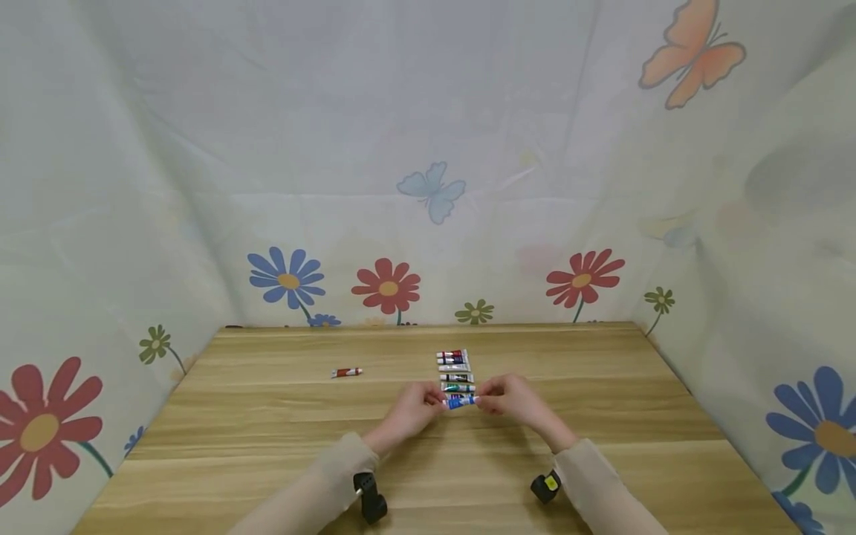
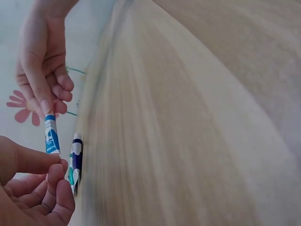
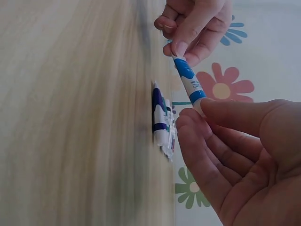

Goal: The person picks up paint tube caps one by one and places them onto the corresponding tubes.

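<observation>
A small blue and white paint tube (image 1: 461,402) is held level above the table between my two hands. My left hand (image 1: 412,407) pinches its flat crimped end between thumb and forefinger. At the capped end, the thumb and fingers of my right hand (image 1: 513,398) pinch the white cap, as the right wrist view shows. Just beyond lies a purple and white tube (image 3: 160,115), partly covered by the blue one in the head view. Behind it come a green tube (image 1: 458,388) and a black-labelled tube (image 1: 458,378) in the same column.
Farther back in the column lie a silvery tube (image 1: 455,368), a dark blue one (image 1: 450,361) and a red one (image 1: 449,354). An orange-brown tube (image 1: 347,372) lies apart to the left. The wooden table (image 1: 281,423) ends at a flowered cloth backdrop (image 1: 334,193).
</observation>
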`<state>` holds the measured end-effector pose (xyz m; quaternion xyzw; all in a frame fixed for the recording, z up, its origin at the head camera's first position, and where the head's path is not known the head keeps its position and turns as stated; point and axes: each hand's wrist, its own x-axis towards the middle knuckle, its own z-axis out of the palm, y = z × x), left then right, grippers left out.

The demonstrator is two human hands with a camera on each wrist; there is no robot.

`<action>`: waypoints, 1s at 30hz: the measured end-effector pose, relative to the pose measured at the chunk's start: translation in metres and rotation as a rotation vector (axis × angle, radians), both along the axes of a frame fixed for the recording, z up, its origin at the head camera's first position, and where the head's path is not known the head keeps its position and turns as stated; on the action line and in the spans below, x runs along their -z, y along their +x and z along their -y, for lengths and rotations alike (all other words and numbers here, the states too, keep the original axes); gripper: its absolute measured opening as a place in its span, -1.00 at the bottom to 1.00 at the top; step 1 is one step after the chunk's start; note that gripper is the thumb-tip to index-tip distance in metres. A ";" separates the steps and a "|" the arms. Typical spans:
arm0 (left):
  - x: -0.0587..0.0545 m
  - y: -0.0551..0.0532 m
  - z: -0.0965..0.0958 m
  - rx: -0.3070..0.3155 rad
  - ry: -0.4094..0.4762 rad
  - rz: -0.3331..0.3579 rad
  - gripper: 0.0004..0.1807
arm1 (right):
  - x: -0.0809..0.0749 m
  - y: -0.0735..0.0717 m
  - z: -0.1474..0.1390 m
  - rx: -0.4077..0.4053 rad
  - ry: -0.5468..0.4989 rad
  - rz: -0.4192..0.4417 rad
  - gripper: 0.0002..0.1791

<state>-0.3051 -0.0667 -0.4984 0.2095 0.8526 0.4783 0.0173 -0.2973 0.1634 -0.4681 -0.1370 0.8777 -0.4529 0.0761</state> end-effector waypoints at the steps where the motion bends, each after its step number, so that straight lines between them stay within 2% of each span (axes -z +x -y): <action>1: 0.001 0.000 0.000 -0.001 0.000 0.003 -0.93 | 0.001 -0.001 0.000 -0.004 0.005 0.000 -0.91; 9: 0.002 0.000 -0.003 -0.013 -0.008 0.045 -0.91 | 0.010 -0.005 -0.003 -0.055 0.013 -0.008 -0.92; 14: 0.003 -0.002 -0.005 -0.004 -0.023 0.062 -0.92 | 0.014 -0.006 -0.002 -0.049 0.003 0.037 -0.93; 30: 0.006 -0.005 -0.009 -0.008 -0.095 0.023 -0.87 | 0.016 -0.008 -0.002 -0.035 0.018 0.095 -0.92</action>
